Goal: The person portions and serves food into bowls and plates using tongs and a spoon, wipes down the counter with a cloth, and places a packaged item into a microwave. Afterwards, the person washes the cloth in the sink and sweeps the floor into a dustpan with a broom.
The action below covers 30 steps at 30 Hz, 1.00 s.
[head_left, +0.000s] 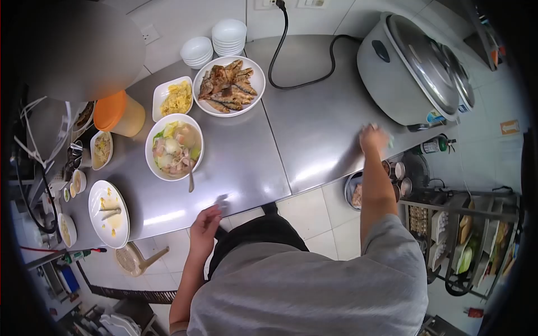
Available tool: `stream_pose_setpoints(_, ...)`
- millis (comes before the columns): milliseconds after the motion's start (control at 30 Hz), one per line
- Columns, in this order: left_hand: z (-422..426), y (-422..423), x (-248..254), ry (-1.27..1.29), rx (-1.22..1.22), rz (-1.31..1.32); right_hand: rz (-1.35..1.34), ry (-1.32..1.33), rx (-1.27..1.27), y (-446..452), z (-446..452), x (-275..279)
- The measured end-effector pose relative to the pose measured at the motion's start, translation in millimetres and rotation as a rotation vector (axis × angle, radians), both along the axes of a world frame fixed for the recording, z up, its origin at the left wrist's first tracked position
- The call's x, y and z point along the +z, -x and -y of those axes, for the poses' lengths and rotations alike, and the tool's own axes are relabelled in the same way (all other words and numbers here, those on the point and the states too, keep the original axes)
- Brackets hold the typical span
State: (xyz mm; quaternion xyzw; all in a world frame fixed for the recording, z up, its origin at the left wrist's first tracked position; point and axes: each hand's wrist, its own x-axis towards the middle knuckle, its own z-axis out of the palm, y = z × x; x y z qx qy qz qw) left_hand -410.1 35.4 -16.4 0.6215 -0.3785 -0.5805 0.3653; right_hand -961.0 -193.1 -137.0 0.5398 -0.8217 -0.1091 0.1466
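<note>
Head view: the right hand [374, 140] is at the near edge of the steel counter [314, 123], just in front of the large cooker [386, 78]; its fingers are bent and blurred, and whether they grasp the small pale-green item [390, 141] beside them cannot be told. That item's long axis is likewise too blurred to read. The counter's long axis runs left to right — rising slightly toward the cooker side. The left hand [206, 225] is at the near edge, fingers released and loosely curled, pointing up and to the right. Nearest to it stands the soup bowl [150, 154]; its spoon [191, 180] leans on the rim — handle toward the near edge. Behind the bowl sit the egg dish [175, 98] and the fish plate [228, 89].
</note>
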Motion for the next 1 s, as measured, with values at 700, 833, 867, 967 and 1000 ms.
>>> stream_pose_setpoints(700,-31,9,33,0.14,0.2,0.186,1.081,-0.547,1.931,-454,-141,40)
stream_pose_setpoints(833,-63,-51,17,0.222,0.545,0.269,1.15,-0.488,1.823,-503,-163,42)
stream_pose_setpoints(867,-72,-72,15,0.24,0.67,0.276,1.241,-0.483,1.72,-514,-166,34)
stream_pose_setpoints(967,-111,-157,-8,0.212,0.936,0.338,1.846,-0.47,0.954,-559,-163,9)
stream_pose_setpoints(1000,-124,-183,-12,0.18,0.976,0.327,1.933,-0.52,0.624,-577,-154,21)
